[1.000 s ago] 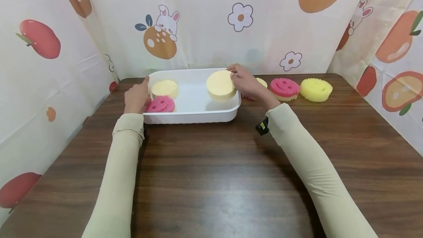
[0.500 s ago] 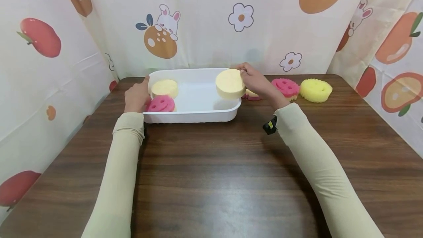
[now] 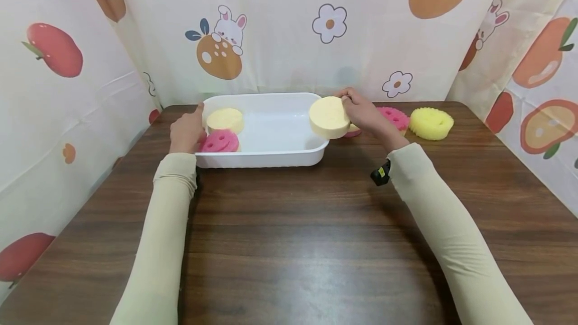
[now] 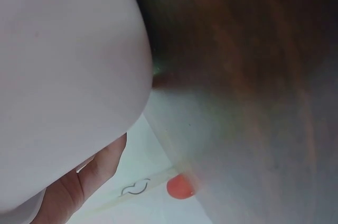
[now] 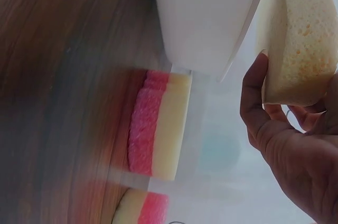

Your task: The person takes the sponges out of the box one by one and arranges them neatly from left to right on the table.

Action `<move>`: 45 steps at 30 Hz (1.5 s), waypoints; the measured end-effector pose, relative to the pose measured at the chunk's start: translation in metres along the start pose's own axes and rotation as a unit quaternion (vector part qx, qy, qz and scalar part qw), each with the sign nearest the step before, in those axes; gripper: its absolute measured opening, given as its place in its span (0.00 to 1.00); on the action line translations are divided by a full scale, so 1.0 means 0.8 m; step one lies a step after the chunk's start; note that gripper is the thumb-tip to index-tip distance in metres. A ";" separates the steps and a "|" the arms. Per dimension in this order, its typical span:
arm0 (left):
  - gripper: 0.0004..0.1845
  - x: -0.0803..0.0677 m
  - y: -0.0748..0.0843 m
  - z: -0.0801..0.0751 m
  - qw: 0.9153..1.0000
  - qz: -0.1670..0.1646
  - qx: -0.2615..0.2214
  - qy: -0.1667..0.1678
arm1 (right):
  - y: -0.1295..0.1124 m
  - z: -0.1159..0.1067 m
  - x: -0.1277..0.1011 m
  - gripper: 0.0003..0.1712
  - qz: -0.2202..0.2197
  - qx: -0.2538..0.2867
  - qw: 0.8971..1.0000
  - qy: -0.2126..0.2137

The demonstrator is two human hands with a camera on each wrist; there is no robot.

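Observation:
My left hand [image 3: 185,132] grips the left end of the white tray [image 3: 271,160]; in the left wrist view its fingers [image 4: 103,163] lie against the tray's outer wall [image 4: 74,65]. Inside the tray's left end are a pale yellow round sponge [image 3: 225,119] and a pink smiley-face sponge [image 3: 220,140] in front of it. My right hand [image 3: 368,117] holds another pale yellow round sponge [image 3: 327,116], raised and tilted, over the tray's right rim. In the right wrist view, fingers and thumb pinch this sponge [image 5: 306,39] by its edge.
Right of the tray, a pink-and-yellow sponge [image 5: 153,123] lies pink side down, mostly hidden by my right hand in the head view. Beyond it lie a pink smiley sponge [image 3: 394,116] and a yellow scalloped sponge [image 3: 431,123]. A printed curtain [image 3: 280,29] hangs behind the brown table [image 3: 271,245].
My right hand has moved right with the sponge, from above the tray's inside to over its right rim. My left hand and the tray have stayed put.

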State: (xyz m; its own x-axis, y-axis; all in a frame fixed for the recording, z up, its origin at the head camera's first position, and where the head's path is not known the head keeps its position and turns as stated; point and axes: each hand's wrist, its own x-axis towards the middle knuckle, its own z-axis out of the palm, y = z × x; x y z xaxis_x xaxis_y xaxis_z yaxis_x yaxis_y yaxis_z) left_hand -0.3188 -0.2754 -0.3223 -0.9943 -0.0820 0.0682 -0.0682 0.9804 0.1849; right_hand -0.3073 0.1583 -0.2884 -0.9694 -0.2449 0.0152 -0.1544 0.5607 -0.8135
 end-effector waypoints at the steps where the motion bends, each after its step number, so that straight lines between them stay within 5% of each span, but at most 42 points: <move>1: 0.44 0.000 0.000 0.000 1.000 0.000 0.001 0.000 | 0.002 -0.001 -0.001 0.26 0.001 -0.002 1.000 -0.001; 17: 0.44 -0.003 -0.002 -0.002 1.000 0.001 0.001 -0.001 | 0.027 -0.014 -0.008 0.25 0.015 -0.026 0.999 0.013; 35: 0.45 0.003 0.002 -0.005 1.000 0.000 0.000 -0.015 | 0.052 -0.037 -0.024 0.25 -0.005 -0.011 1.000 -0.019; 45: 0.44 -0.001 -0.001 -0.002 1.000 0.001 0.001 -0.006 | 0.060 -0.038 -0.029 0.26 0.020 -0.040 0.998 -0.036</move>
State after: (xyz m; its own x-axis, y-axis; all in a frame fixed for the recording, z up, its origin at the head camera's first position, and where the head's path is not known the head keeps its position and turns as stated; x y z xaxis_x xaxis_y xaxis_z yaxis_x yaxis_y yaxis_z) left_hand -0.3180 -0.2765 -0.3211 -0.9953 -0.0776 0.0573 -0.0660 0.9810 0.1826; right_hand -0.2977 0.2149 -0.3103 -0.9594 -0.2756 -0.0595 -0.1340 0.6315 -0.7637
